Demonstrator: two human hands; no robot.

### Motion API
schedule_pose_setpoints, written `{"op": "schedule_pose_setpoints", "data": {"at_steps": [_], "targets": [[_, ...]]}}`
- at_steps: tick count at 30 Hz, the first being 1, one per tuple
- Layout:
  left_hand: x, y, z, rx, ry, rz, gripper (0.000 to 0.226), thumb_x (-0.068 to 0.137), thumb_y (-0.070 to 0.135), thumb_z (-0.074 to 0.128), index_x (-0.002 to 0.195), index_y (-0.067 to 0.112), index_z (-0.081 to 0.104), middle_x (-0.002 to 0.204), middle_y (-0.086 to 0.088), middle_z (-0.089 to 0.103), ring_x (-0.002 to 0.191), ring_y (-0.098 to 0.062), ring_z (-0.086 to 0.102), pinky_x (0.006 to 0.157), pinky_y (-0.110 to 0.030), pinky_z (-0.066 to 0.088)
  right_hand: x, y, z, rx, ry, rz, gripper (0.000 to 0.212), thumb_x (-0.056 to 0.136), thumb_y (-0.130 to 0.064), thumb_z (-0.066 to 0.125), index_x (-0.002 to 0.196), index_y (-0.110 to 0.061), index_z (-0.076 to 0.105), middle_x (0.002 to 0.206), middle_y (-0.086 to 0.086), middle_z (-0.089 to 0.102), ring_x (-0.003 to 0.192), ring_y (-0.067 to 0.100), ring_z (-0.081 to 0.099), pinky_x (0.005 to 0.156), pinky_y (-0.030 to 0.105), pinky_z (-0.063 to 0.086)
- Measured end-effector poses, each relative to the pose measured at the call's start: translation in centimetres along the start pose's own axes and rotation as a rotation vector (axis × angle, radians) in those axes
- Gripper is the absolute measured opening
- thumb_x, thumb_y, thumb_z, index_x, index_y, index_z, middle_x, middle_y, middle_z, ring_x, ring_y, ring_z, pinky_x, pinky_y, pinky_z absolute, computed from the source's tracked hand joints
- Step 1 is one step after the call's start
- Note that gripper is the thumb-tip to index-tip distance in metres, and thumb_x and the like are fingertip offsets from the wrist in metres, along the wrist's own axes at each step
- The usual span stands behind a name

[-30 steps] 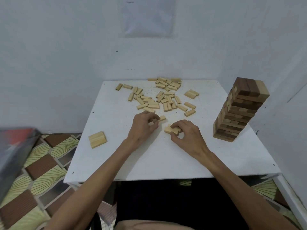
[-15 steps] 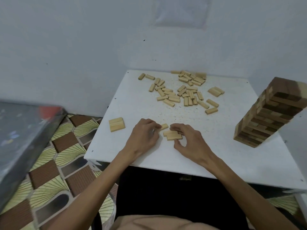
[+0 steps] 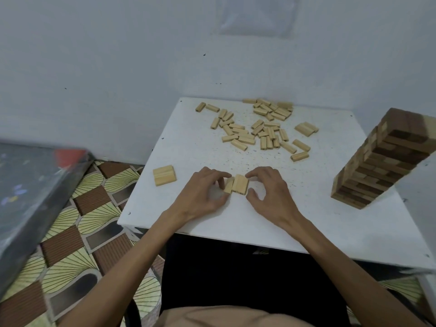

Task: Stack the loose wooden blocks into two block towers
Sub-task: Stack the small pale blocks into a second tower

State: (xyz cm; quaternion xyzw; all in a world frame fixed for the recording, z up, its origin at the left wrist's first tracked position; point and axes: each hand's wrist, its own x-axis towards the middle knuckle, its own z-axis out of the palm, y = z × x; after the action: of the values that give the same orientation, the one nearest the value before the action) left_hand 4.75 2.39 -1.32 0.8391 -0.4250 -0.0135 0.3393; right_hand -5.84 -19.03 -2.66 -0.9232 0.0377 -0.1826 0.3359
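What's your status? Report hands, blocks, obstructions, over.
Left hand grip on tilted block, pressing it to paired blocks. Right hand pinches the pair. Layer not yet flush. Loose blocks behind, tower far right; neither in the way.

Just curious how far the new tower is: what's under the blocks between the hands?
Only the white table; the blocks lie straight on it. The left hand covers their left side.
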Motion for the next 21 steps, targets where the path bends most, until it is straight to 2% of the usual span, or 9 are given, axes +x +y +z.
{"op": "schedule_pose_setpoints", "data": {"at_steps": [2, 4, 5, 8, 11, 13, 15, 18, 21], "targets": [[-0.1, 0.1, 0.2, 0.044, 0.042, 0.025, 0.045, 0.084, 0.039, 0.074, 0.127, 0.030, 0.064, 0.101, 0.018, 0.061, 0.102, -0.010, 0.051, 0.090, -0.031, 0.040, -0.1, -0.1, -0.1, 0.031, -0.093, -0.003, 0.047, 0.086, -0.024, 0.074, 0.131, -0.024, 0.059, 0.130, -0.013, 0.054, 0.127, 0.007, 0.043, 0.104, 0.014, 0.034], [0.0, -0.1, 0.2, 0.074, 0.050, 0.023, 0.050, 0.083, 0.042, 0.075, 0.129, 0.029, 0.063, 0.111, 0.016, 0.060, 0.108, -0.011, 0.050, 0.091, -0.034, 0.039, 0.0, 0.0, -0.1, 0.043, -0.122, 0.010, 0.057, 0.086, -0.036, 0.079, 0.137, -0.026, 0.056, 0.134, -0.016, 0.052, 0.130, 0.003, 0.039, 0.105, 0.006, 0.026], [0.0, -0.3, 0.3, 0.076, 0.042, 0.014, 0.052, 0.082, 0.044, 0.074, 0.131, 0.029, 0.062, 0.117, 0.015, 0.060, 0.113, -0.011, 0.049, 0.094, -0.034, 0.039, 0.2, 0.1, 0.0, 0.042, -0.124, 0.018, 0.060, 0.086, -0.040, 0.080, 0.139, -0.027, 0.056, 0.133, -0.017, 0.053, 0.130, 0.002, 0.039, 0.105, 0.007, 0.026], [0.3, -0.6, -0.1, 0.047, -0.007, -0.020, 0.061, 0.083, 0.045, 0.074, 0.140, 0.029, 0.058, 0.133, 0.022, 0.060, 0.126, -0.008, 0.046, 0.102, -0.034, 0.036, 0.8, 0.2, -0.1, 0.079, -0.133, 0.050, 0.063, 0.085, -0.044, 0.082, 0.140, -0.032, 0.055, 0.131, -0.018, 0.057, 0.132, 0.002, 0.041, 0.108, 0.023, 0.036], [0.7, -0.6, -0.4, 0.013, -0.043, -0.046, 0.065, 0.084, 0.041, 0.076, 0.144, 0.031, 0.054, 0.129, 0.028, 0.063, 0.124, -0.002, 0.046, 0.106, -0.033, 0.033, 1.1, 0.2, -0.2, 0.126, -0.153, 0.066, 0.062, 0.084, -0.042, 0.084, 0.138, -0.038, 0.056, 0.130, -0.018, 0.060, 0.131, -0.002, 0.045, 0.112, 0.034, 0.042], [0.7, -0.7, -0.6, 0.003, -0.049, -0.057, 0.064, 0.083, 0.043, 0.076, 0.143, 0.032, 0.056, 0.126, 0.030, 0.064, 0.122, -0.001, 0.048, 0.107, -0.034, 0.034, 1.1, 0.1, -0.3, 0.136, -0.165, 0.056, 0.060, 0.083, -0.042, 0.084, 0.136, -0.041, 0.057, 0.129, -0.021, 0.057, 0.130, -0.002, 0.049, 0.112, 0.035, 0.043], [0.5, -0.7, -0.7, 0.001, -0.043, -0.063, 0.064, 0.081, 0.046, 0.078, 0.140, 0.034, 0.058, 0.122, 0.032, 0.064, 0.121, -0.001, 0.049, 0.106, -0.035, 0.035, 1.1, 0.0, -0.5, 0.138, -0.185, 0.044, 0.060, 0.082, -0.041, 0.085, 0.135, -0.042, 0.057, 0.130, -0.019, 0.057, 0.129, -0.004, 0.050, 0.112, 0.030, 0.044], [0.3, -0.7, -0.9, 0.001, -0.025, -0.079, 0.060, 0.079, 0.044, 0.084, 0.135, 0.034, 0.063, 0.115, 0.039, 0.058, 0.120, 0.002, 0.049, 0.107, -0.036, 0.035, 1.1, -0.1, -0.9, 0.166, -0.222, 0.034, 0.062, 0.081, -0.036, 0.087, 0.136, -0.038, 0.058, 0.131, -0.014, 0.059, 0.125, -0.011, 0.052, 0.109, 0.015, 0.038], [0.4, -0.8, -0.9, -0.008, -0.040, -0.063, 0.056, 0.079, 0.047, 0.083, 0.132, 0.036, 0.065, 0.118, 0.036, 0.059, 0.123, 0.000, 0.048, 0.107, -0.037, 0.035, 1.1, 0.0, -0.9, 0.170, -0.233, 0.013, 0.063, 0.081, -0.037, 0.088, 0.137, -0.037, 0.058, 0.131, -0.013, 0.062, 0.126, -0.013, 0.050, 0.106, 0.007, 0.035]]}}
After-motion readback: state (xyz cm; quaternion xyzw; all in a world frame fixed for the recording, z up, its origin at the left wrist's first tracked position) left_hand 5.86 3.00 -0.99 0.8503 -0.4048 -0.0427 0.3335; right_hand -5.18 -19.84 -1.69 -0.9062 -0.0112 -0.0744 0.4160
